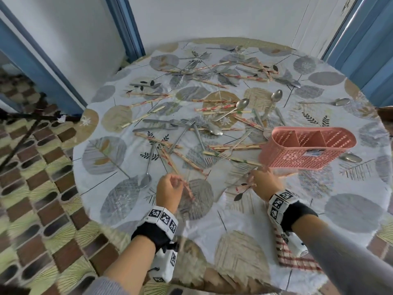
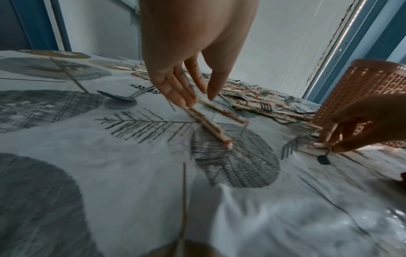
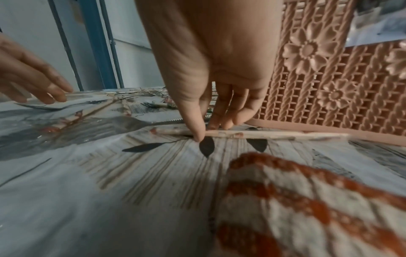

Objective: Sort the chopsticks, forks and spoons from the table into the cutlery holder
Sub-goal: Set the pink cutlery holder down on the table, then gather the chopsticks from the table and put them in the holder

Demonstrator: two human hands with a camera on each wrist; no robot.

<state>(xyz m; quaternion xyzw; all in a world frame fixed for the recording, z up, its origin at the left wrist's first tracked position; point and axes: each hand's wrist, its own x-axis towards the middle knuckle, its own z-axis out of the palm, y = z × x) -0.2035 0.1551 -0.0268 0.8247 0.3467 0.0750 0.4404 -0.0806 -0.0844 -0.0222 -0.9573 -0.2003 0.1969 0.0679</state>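
Observation:
Chopsticks, forks and spoons lie scattered over the round table [image 1: 131,211]. The pink cutlery holder [image 1: 306,145] stands at the right; what shows of its three compartments looks empty. My left hand [image 1: 176,182] reaches down at the near middle. Its straight fingers [image 2: 186,102] touch the end of a pair of patterned chopsticks [image 2: 211,128] lying on the cloth, the thumb held apart. My right hand [image 3: 208,130] is just in front of the holder [image 3: 329,78]. Thumb and fingers pinch one chopstick [image 3: 263,134] that lies flat along the holder's base.
A fork [image 2: 292,146] lies just left of my right hand. A spoon [image 1: 145,179] rests left of my left hand. A red-checked cloth [image 1: 297,258] lies under my right wrist at the near edge. Walls and blue frames stand behind the table; tiled floor lies to the left.

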